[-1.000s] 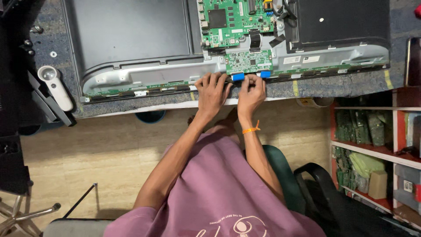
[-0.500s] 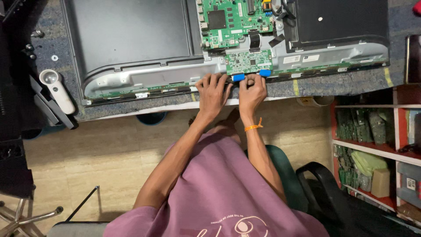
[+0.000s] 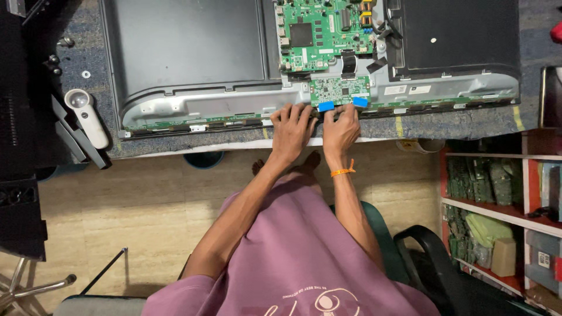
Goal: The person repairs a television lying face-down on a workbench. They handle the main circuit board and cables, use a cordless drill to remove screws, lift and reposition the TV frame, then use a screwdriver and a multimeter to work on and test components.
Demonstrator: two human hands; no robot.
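An opened flat screen lies back-up on the bench, its grey metal frame (image 3: pixel 211 108) bare. A large green circuit board (image 3: pixel 319 32) sits at its middle, with a small green board (image 3: pixel 339 90) below it. Two blue cable tabs (image 3: pixel 326 106) hang at that small board's lower edge. My left hand (image 3: pixel 293 126) rests with fingers spread on the frame's lower edge, just left of the tabs. My right hand (image 3: pixel 342 130), with an orange wristband, has its fingertips between the two blue tabs. Whether it pinches anything is hidden by the fingers.
A white handheld magnifier (image 3: pixel 88 114) lies left of the screen beside black equipment (image 3: pixel 23 117). Red shelves (image 3: pixel 497 205) with green boards and boxes stand at the right. A black chair arm (image 3: pixel 427 246) is beside my purple shirt. Beige floor lies below the bench edge.
Both hands stay at the same spot on the frame's lower edge, with small finger movements only. The view has drifted slightly.
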